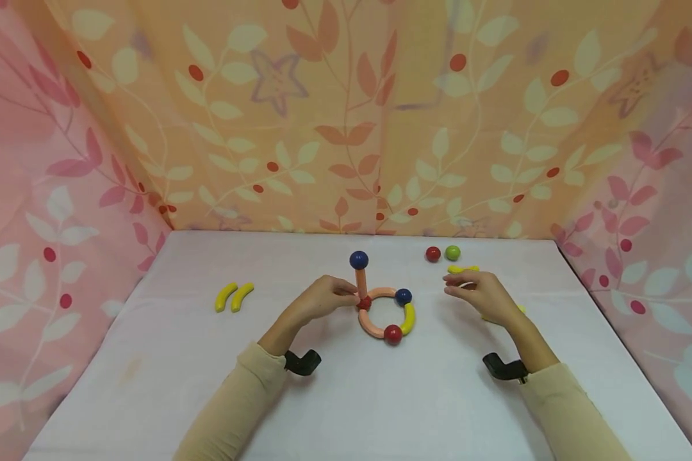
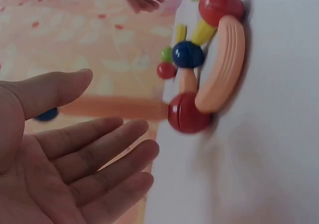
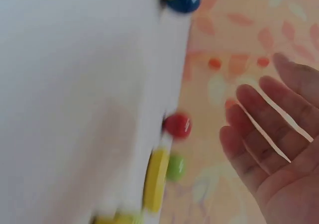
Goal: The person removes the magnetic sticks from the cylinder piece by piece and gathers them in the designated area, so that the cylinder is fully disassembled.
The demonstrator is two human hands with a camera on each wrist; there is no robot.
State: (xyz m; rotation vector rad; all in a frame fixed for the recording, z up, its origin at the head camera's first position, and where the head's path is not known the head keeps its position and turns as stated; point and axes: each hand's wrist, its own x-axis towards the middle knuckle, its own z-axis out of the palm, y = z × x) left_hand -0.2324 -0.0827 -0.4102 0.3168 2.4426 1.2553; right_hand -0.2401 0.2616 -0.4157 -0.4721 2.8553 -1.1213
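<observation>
On the table lies a ring of curved rods joined by balls: pink curved rods (image 2: pixel 227 64), a yellow curved rod (image 1: pixel 409 319), a red ball (image 1: pixel 393 334) in front and a blue ball (image 1: pixel 403 296) at the right. From the ring's left red ball (image 2: pixel 188 113) rises an upright pink rod (image 1: pixel 361 283), topped by a blue ball (image 1: pixel 359 260). My left hand (image 1: pixel 326 298) is beside this upright, its fingers extended and the thumb apart, gripping nothing. Right of the ring, my right hand (image 1: pixel 480 293) hovers with fingers extended and nothing in them.
Loose red (image 1: pixel 433 254) and green (image 1: pixel 452 252) balls lie at the back right. A yellow piece (image 1: pixel 461 269) is just in front of them, and another yellow piece (image 1: pixel 521 308) is partly hidden by my right hand. Two yellow curved rods (image 1: pixel 234 298) lie at the left.
</observation>
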